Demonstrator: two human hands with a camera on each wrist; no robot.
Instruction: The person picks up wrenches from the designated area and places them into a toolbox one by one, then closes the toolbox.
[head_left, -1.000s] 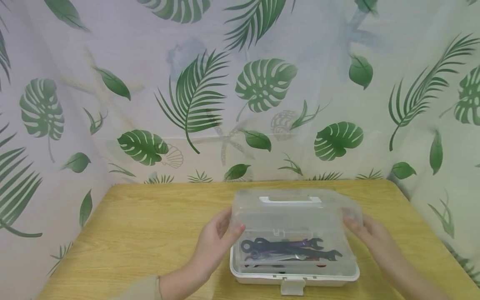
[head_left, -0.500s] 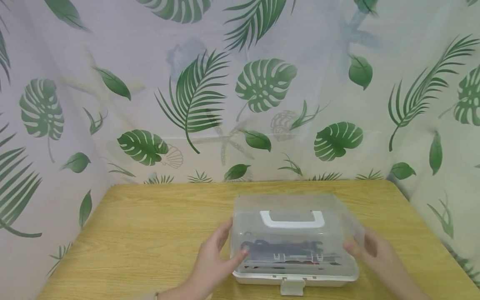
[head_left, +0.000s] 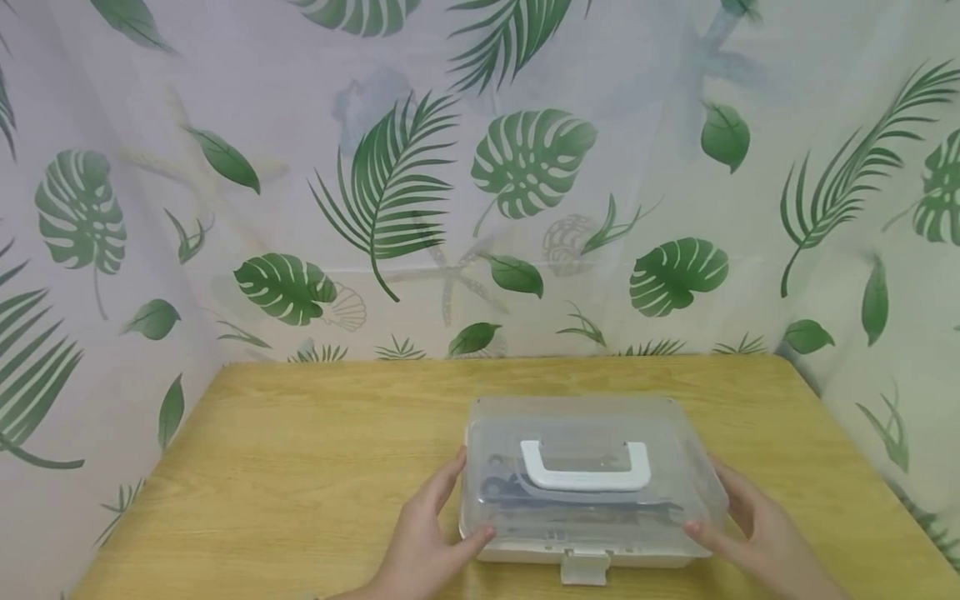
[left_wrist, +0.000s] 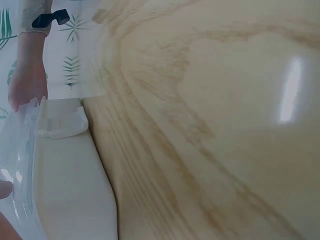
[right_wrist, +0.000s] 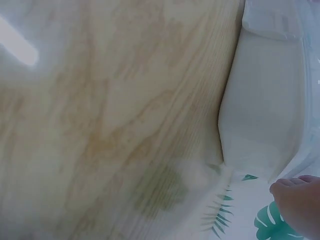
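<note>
A clear-lidded plastic toolbox stands on the table, its lid (head_left: 495,417) lowered over the white base (head_left: 517,555). A white carry handle (head_left: 588,481) lies on top of the lid. At the front, the latch (head_left: 585,568) hangs outward and down; the left wrist view shows the same latch (left_wrist: 62,122) from close by. Blurred dark wrenches (head_left: 506,490) show through the plastic. My left hand (head_left: 423,533) holds the lid's left end, thumb on the front corner. My right hand (head_left: 761,529) holds the right end likewise, its fingers partly hidden behind the lid.
The wood-grain table (head_left: 300,467) spreads to the left of the toolbox and behind it. A leaf-printed cloth (head_left: 420,333) hangs behind the table and on both sides.
Both hands have brought the lid forward and down onto the base. The handle has come nearer with it, and the wrenches now show only dimly. The latch still hangs down.
</note>
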